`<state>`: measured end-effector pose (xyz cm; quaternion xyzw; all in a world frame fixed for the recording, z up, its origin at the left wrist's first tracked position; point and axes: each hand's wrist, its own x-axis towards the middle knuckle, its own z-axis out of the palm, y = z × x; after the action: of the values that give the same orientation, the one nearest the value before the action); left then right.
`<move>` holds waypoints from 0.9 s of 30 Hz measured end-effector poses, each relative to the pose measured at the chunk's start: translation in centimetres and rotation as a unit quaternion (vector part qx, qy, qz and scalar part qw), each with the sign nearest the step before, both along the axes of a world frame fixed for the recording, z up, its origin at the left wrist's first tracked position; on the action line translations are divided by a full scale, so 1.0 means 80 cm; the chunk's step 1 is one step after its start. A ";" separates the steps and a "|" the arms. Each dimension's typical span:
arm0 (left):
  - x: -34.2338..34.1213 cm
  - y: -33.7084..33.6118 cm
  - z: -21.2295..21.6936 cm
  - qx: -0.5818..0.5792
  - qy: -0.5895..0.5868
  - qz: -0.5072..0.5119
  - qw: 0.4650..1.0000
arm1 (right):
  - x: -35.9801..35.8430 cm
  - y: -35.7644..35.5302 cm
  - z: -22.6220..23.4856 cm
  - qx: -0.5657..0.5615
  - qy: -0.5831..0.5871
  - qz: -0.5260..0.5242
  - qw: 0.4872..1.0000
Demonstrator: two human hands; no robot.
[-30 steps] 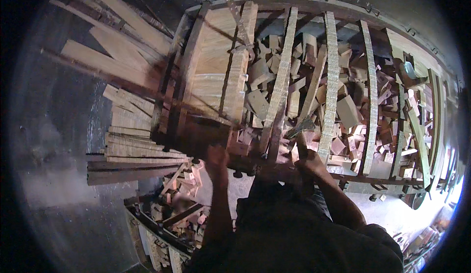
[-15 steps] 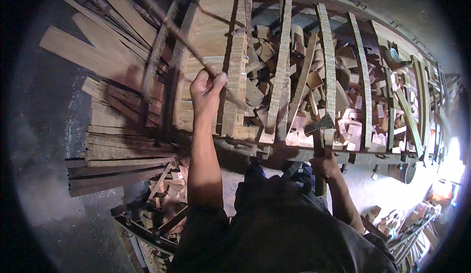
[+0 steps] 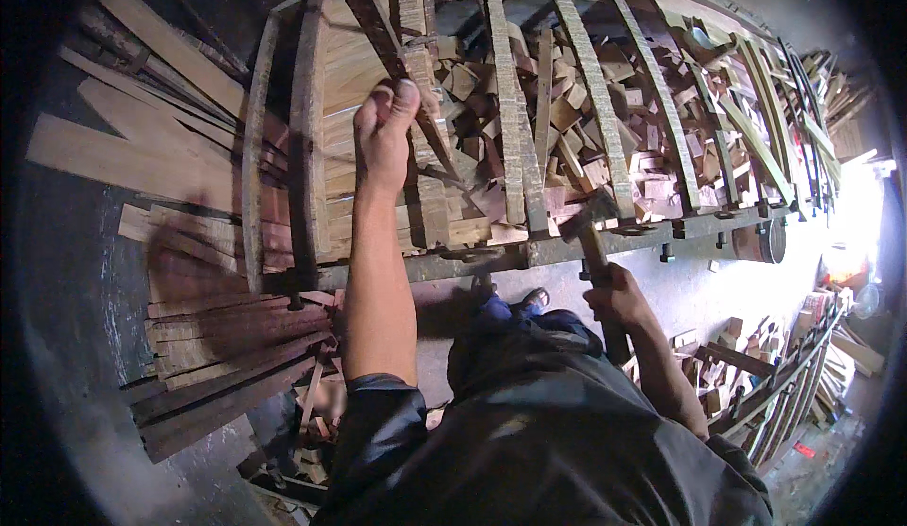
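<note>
Head view. Left hand (image 3: 383, 143): curled round rusty metal bar (image 3: 368, 16), slanting over slatted frame's (image 3: 472, 260) left end. Right hand (image 3: 619, 297): wrapped round hatchet-like tool (image 3: 593, 247), head at near edge. Step, apparently: steadying bar; next move calls for firm left grip.

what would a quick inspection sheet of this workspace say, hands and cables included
Surface: long frame crossed by rough slats, wood blocks beneath
Job's things: dark bar slanting over the frame's left part; short-handled tool with a dark head
Clutter: loose planks left of the frame
Left hand: gripping the bar
Right hand: gripping the tool's handle
Cables: nothing seen
Surroundings: more wood pieces lower right; bright light at right
</note>
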<state>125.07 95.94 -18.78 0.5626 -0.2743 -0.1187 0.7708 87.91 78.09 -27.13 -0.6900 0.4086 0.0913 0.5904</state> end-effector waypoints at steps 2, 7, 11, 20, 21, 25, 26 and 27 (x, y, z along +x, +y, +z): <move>-0.005 -0.003 0.014 0.023 0.029 0.002 0.999 | 0.029 0.021 0.018 0.030 0.002 -0.026 0.999; 0.008 -0.001 0.008 0.027 0.044 -0.019 0.998 | 0.098 0.072 -0.032 -0.087 -0.053 0.029 0.994; 0.018 0.006 0.014 0.037 0.073 -0.080 0.993 | 0.127 0.105 -0.076 -0.091 -0.020 0.027 0.995; 0.058 -0.015 0.000 -0.091 0.060 -0.267 0.958 | 0.198 0.159 -0.084 -0.186 -0.018 -0.068 0.980; 0.050 -0.016 0.004 -0.077 0.053 -0.218 0.971 | 0.208 0.169 -0.084 -0.193 -0.014 -0.087 0.977; 0.053 -0.018 0.001 -0.036 0.013 -0.238 0.971 | 0.253 0.202 -0.062 -0.205 0.020 -0.146 0.968; 0.054 -0.017 0.000 -0.037 0.021 -0.243 0.969 | 0.263 0.208 -0.061 -0.194 0.038 -0.165 0.966; 0.053 -0.017 0.002 -0.039 0.025 -0.244 0.969 | 0.269 0.213 -0.062 -0.206 0.049 -0.102 0.972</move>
<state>129.35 94.59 -18.61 0.4449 -0.3885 -0.3067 0.7464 109.39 95.12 -32.13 -0.7459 0.5154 -0.0218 0.4213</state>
